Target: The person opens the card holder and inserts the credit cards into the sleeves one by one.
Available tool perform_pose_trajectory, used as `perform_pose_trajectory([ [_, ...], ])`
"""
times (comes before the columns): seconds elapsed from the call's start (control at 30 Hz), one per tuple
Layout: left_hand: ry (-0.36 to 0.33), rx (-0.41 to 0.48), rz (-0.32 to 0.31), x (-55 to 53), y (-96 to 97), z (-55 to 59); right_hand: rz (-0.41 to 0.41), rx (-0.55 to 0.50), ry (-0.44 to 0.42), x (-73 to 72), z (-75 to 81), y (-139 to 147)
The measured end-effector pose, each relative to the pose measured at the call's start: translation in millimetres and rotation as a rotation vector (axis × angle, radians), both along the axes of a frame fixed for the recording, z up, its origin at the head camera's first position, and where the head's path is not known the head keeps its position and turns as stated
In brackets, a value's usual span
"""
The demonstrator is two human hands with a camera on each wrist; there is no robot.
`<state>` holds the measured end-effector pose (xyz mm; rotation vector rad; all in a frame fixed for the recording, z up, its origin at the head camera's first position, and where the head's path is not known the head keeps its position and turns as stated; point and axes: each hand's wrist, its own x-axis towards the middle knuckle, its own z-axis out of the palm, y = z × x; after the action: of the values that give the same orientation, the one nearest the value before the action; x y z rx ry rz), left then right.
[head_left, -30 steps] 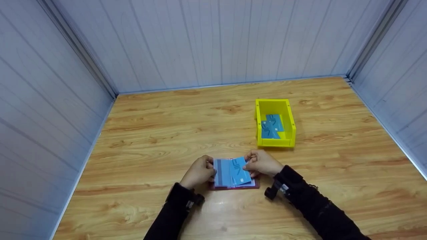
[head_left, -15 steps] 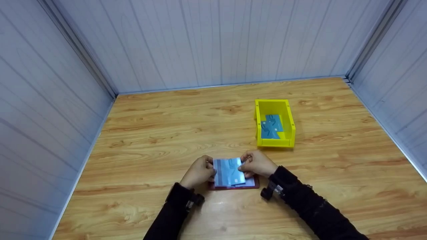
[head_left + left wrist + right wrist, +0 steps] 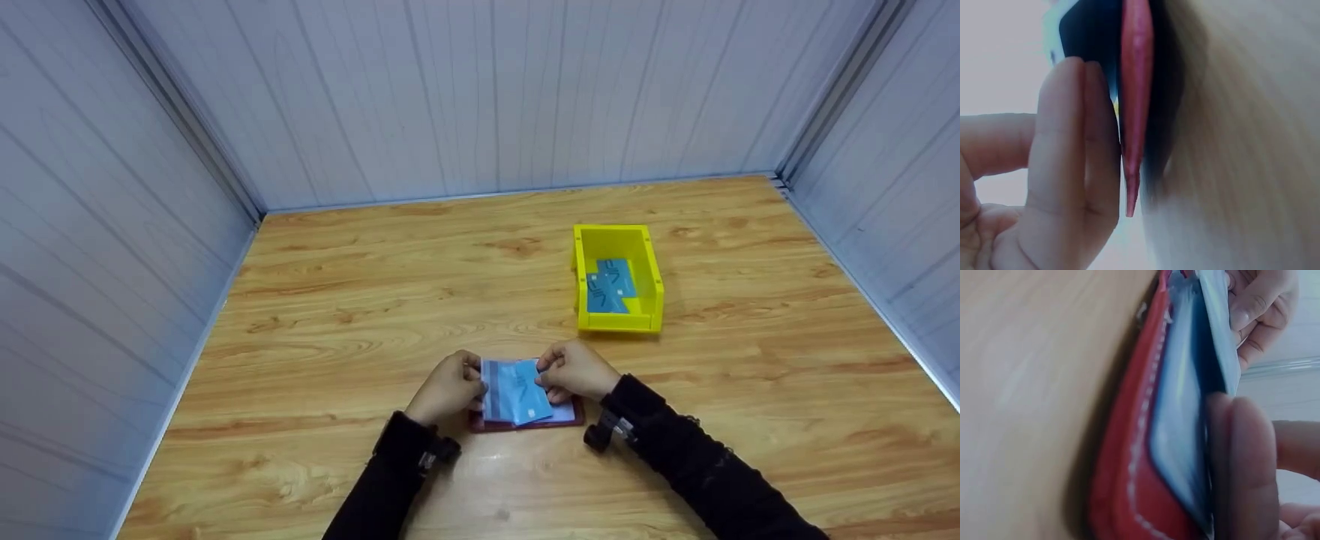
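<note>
A red stitched card holder lies spread on the wooden table, its white stitching showing in the right wrist view along the red cover. My left hand pinches the left edge of a clear plastic sleeve with a dark stripe. A blue card with dark lettering lies slightly tilted, its left part seemingly under the clear plastic. My right hand pinches the card's right edge. In the left wrist view, the left hand's fingers are beside the red cover.
Behind the right hand stands a yellow bin with blue cards inside. Pale panel walls enclose the back and both sides of the wooden table.
My right hand has moved left with the blue card, which now overlaps the clear sleeve more. The card's lower end has tipped slightly toward me. My left hand has stayed nearly in place.
</note>
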<state>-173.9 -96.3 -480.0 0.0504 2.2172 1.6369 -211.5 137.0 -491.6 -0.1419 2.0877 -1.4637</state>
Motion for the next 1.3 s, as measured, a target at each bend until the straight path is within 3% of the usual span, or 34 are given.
perform_pose_trajectory([
  [0.23,0.003,-0.01,0.001,-1.7,0.1,-3.1,0.007,0.038,-0.005,-2.0,1.8,7.1],
  [0.93,-0.012,0.025,0.011,-0.9,2.7,-2.1,-0.055,-0.047,-0.019,0.0,-1.6,9.1],
  [1.3,-0.021,0.018,0.018,-0.3,4.5,-4.8,-0.049,-0.002,-0.013,4.7,1.2,-3.0],
])
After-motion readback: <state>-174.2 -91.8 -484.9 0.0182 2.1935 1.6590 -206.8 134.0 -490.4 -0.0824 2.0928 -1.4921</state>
